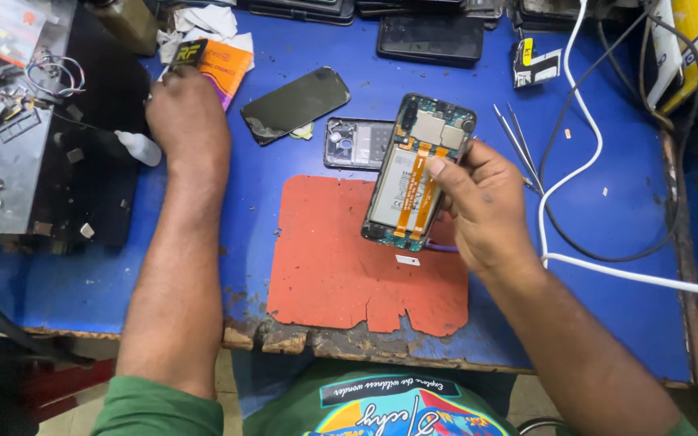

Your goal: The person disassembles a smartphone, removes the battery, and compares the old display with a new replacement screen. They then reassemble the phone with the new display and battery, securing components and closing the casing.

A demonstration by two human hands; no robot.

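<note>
My right hand [482, 206] grips an opened phone [414, 173] by its right edge, over the far part of a red work mat [333, 266]. The phone's back is off, showing a battery, orange flex cables and a circuit board. My left hand [183, 113] reaches to the far left, fingers curled around a small black and yellow item [190, 52] next to an orange packet [232, 66]. A dark phone screen panel [295, 103] and a grey phone back cover [355, 143] lie between the two hands.
A small white squeeze bottle [139, 148] lies by a black tray [82, 161] of parts at the left. Tweezers [517, 137] lie right of the phone. White cable [583, 161] and black cable [656, 202] loop at the right. More phones line the far edge of the blue table [624, 307].
</note>
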